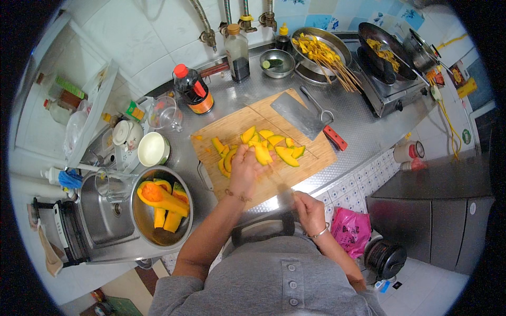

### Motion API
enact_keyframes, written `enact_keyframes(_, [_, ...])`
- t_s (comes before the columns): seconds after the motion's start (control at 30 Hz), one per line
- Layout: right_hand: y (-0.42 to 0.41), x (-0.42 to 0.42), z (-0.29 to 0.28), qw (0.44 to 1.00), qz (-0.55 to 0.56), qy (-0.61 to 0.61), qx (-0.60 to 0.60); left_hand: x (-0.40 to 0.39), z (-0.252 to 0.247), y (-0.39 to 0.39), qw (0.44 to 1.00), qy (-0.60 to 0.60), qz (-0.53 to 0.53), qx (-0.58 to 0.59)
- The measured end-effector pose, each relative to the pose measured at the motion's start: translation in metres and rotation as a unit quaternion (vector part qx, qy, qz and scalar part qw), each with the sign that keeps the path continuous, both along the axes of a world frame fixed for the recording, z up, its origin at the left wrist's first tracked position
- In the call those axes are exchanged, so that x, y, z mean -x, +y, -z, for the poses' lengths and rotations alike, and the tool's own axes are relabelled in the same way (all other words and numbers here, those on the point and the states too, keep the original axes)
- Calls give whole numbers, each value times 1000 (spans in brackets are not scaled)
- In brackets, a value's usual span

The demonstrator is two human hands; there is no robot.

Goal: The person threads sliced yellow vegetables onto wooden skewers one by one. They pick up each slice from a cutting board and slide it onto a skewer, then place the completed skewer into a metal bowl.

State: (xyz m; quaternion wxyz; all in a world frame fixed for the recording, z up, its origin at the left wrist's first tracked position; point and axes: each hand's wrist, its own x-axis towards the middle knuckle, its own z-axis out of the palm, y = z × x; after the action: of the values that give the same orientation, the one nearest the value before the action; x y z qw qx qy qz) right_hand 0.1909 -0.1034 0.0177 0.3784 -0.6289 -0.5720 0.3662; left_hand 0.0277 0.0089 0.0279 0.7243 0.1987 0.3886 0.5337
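Observation:
My left hand [246,168] grips a slice of yellow pumpkin [263,154] over a bamboo cutting board [284,179]. In my right hand [310,211], near the counter's front edge, is a thin wooden skewer [280,176], blurred and pointing at that slice. Whether its tip has entered the pumpkin cannot be seen. More green-rimmed pumpkin slices [287,156] lie on the board around my left hand, some hidden by it. A cleaver [299,115] with a red handle rests flat across the board's far right corner, beside a metal peeler [316,103].
A steel bowl [136,221] with large pumpkin pieces [164,199] stands left, beside the sink [106,221]. Behind are a soy sauce bottle [193,91] and a steel pan [346,43] of skewered pumpkin slices [316,47]. A wok [361,29] sits on the gas stove [385,98].

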Motion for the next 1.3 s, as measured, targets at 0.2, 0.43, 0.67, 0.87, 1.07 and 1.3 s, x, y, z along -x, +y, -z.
enact_keyframes(0.2, [12, -6, -12, 944, -14, 263, 198, -8, 1, -6, 999, -27, 27, 4])
enact_keyframes(0.43, [26, 5, -11, 991, 1, 105, 82, -24, 2, -14, 998, -61, 18, 24])
enact_keyframes(0.67, [32, 10, -12, 983, 21, 163, 86, -30, 0, -21, 996, -31, 77, 20])
enact_keyframes(0.87, [34, 11, -10, 975, 23, 197, 105, -33, 3, -27, 997, -4, 75, -7])
enact_keyframes(1.07, [38, 9, -19, 983, 25, 144, 116, -38, 4, -36, 996, -3, 86, 23])
enact_keyframes(1.3, [30, -2, -26, 997, -45, 40, 54, -13, 6, -17, 938, -234, 159, 202])
